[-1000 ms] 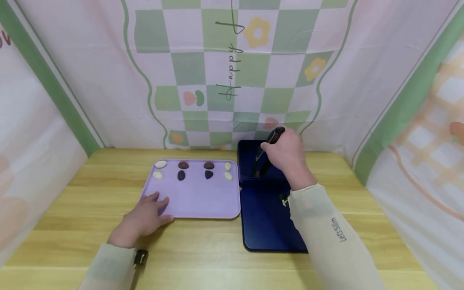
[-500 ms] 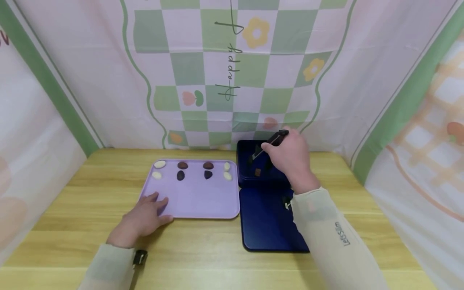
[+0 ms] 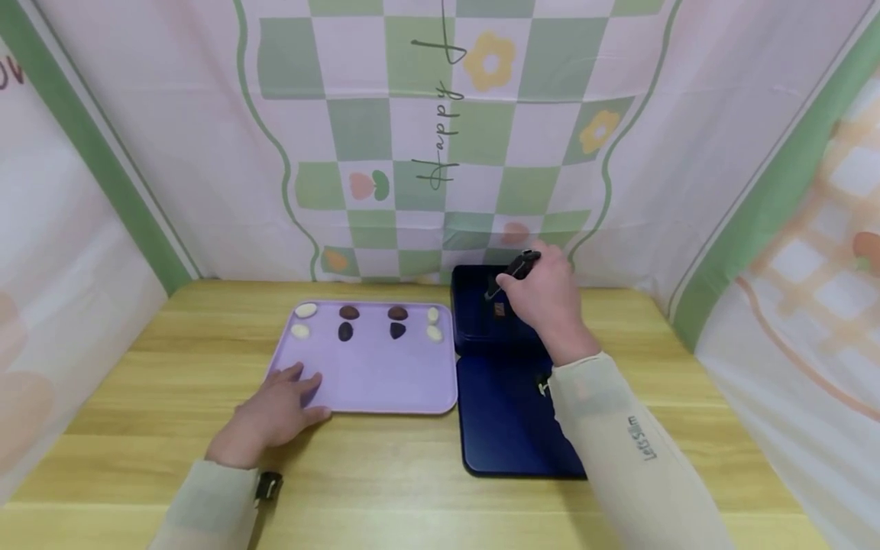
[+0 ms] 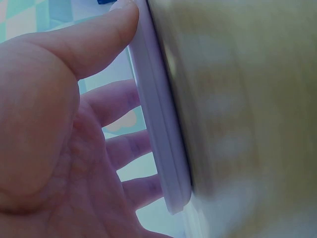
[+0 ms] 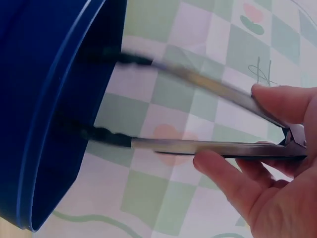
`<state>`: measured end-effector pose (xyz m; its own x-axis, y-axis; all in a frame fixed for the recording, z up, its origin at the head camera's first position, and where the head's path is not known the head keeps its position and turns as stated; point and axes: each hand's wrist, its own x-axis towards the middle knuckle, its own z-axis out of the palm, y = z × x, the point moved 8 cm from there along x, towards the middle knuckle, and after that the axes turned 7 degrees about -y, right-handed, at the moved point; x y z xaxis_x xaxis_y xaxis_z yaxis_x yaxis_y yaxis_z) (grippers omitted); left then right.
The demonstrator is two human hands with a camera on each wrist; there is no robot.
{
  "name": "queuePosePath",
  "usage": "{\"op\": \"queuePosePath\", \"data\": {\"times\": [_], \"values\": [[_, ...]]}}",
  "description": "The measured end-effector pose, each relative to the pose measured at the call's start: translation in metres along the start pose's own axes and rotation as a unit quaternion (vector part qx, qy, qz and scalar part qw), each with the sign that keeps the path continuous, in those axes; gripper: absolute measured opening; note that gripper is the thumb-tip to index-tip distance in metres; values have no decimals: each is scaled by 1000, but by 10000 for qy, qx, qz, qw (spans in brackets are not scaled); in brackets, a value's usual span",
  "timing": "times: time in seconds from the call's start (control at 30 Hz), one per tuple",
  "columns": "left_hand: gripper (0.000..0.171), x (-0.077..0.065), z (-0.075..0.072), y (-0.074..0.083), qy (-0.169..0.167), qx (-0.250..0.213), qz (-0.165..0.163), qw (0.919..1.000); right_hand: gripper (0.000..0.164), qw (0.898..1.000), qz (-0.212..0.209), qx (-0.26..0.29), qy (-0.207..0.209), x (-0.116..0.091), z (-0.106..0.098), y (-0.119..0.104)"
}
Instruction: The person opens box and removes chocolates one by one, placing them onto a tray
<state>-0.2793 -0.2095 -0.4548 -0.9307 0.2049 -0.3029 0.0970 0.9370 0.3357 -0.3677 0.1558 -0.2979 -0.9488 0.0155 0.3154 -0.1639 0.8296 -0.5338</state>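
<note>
My right hand holds a pair of steel tongs with dark tips, their arms spread apart. In the right wrist view the tips reach into a deep navy box. A small brown square piece lies inside that box, near the tongs in the head view. My left hand rests at the front left corner of a lilac tray. Its thumb lies along the tray's rim and the fingers spread over the tray. White ovals and brown and black pieces stand in two rows along the tray's back.
A flat navy lid lies in front of the box, against the tray's right side. Part of it is under the right forearm, where a small black and white item shows. A patterned cloth hangs behind the wooden table.
The tongs have lifted from the front of the box and tilted. The brown piece, first hidden by them, came into view and now lies farther back. The left hand has stayed still.
</note>
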Motion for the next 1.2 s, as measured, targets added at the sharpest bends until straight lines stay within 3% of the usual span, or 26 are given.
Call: {"op": "queuePosePath", "data": {"times": [0.27,0.5,0.67,0.77,0.9,1.07,1.2], "values": [[68,2,3,-1,-6,-13,-43,10000,46,9999,-18,-98,42,1,1,2],[67,2,3,-2,45,7,9,10000,53,9993,164,329,96,3,4,11],[67,1,1,-1,38,2,-21,10000,34,9953,-59,761,590,0,-9,6],[66,0,2,-2,36,-19,15,10000,32,9897,-287,1013,968,-4,-19,-7],[67,-3,3,-4,52,-68,310,9995,31,9799,-481,1623,1060,-15,-21,-34],[73,-8,7,-8,-93,-171,493,9986,31,9640,-1087,2299,777,-25,-3,-80],[76,-9,8,-10,-164,-198,457,9986,33,9620,-1240,2418,247,-29,24,-114]]}}
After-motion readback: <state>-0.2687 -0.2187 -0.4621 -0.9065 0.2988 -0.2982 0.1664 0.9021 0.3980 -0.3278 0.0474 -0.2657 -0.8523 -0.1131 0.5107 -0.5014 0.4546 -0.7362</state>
